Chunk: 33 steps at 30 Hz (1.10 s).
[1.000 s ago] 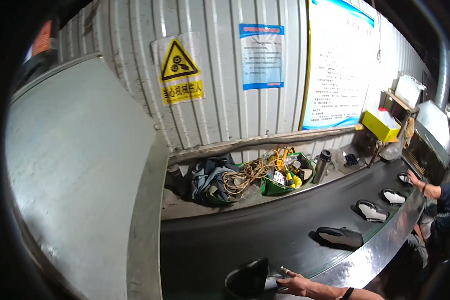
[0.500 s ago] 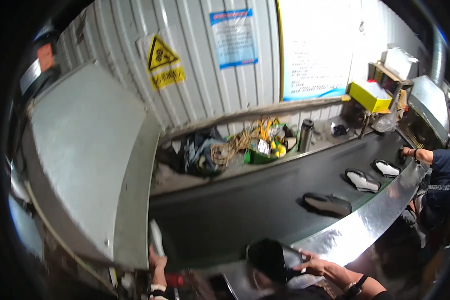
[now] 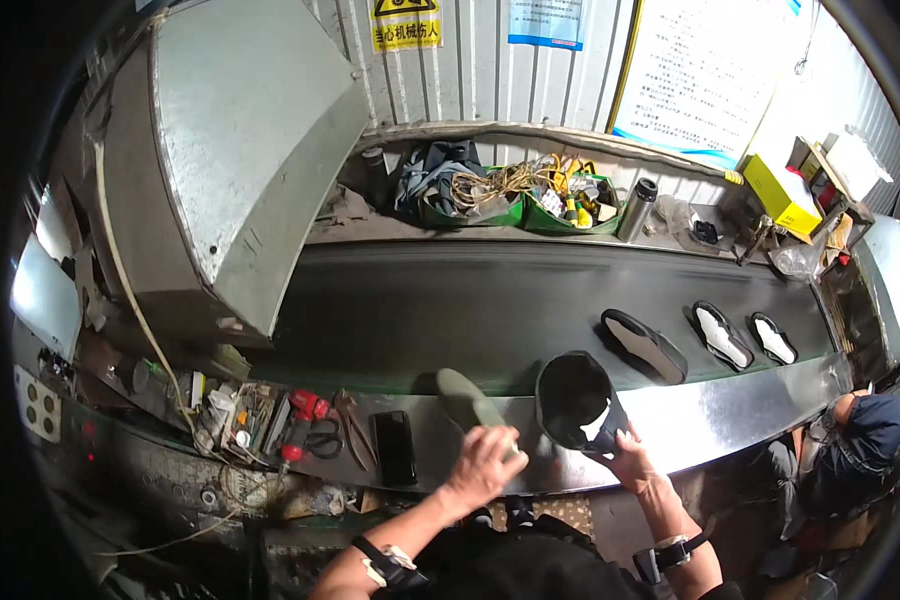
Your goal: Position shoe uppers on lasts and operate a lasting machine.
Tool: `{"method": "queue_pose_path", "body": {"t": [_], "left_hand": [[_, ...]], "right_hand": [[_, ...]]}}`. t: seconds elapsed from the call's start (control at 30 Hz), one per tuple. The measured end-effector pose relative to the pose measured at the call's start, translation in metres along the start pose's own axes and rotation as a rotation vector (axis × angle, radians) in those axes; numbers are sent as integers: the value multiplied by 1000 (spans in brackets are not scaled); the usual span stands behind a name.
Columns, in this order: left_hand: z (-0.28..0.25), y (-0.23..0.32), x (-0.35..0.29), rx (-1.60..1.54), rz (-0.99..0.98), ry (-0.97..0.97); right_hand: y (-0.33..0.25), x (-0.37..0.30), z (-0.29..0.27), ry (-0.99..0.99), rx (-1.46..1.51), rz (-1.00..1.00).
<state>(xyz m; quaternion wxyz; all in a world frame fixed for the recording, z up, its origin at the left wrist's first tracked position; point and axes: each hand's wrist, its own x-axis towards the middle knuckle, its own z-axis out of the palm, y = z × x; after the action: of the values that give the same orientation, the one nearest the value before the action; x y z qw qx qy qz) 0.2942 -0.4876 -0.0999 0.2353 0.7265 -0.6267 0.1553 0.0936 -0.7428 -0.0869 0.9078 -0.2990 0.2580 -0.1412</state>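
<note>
My left hand (image 3: 482,465) is closed around one end of a long grey-green shoe sole (image 3: 462,398), which slants up over the metal ledge toward the conveyor belt. Just right of it, my right hand (image 3: 632,460) grips the lower right side of a black open-topped piece (image 3: 575,395). That piece has a wide round mouth, a dark inside and a white patch near my fingers; its exact kind is unclear. Farther right on the belt lie a black shoe with a grey-brown underside (image 3: 645,348) and two black shoes with white undersides (image 3: 722,338) (image 3: 773,340).
The dark conveyor belt (image 3: 420,300) runs under a grey metal hood (image 3: 230,130) at left. A phone (image 3: 394,448), pliers (image 3: 355,430) and a red tool (image 3: 303,420) lie on the metal ledge (image 3: 740,410). Behind stand green bins (image 3: 570,222) and a flask (image 3: 638,210). Another person (image 3: 870,450) is at right.
My left hand has come from beside the hood toward the middle with the sole. My right hand and the black piece now show over the ledge. The view has tilted downward.
</note>
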Motion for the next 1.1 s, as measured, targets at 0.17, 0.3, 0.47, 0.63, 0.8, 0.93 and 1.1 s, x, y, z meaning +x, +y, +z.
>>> {"method": "queue_pose_path", "body": {"t": [0.17, 0.3, 0.47, 0.63, 0.8, 0.93, 1.1], "left_hand": [[22, 67, -3, -210, 108, -135], [13, 62, 23, -658, -536, 204], [9, -11, 45, -2029, -1481, 280], [16, -65, 1, -1861, -1478, -140], [53, -87, -4, -1498, -1383, 13], [77, -106, 10, -812, -1427, 122], [100, -100, 18, -360, -1259, 204]], "right_hand": [[-9, -11, 12, -30, -100, -80], [-16, -31, 41, 33, -281, -102], [-17, -60, 69, -252, -1205, 27], [61, -79, 43, -739, -2224, -155], [108, -69, 11, -659, -2131, -417], [116, -53, 15, -515, -1828, -664], [138, -28, 19, -172, -1407, -786]]}}
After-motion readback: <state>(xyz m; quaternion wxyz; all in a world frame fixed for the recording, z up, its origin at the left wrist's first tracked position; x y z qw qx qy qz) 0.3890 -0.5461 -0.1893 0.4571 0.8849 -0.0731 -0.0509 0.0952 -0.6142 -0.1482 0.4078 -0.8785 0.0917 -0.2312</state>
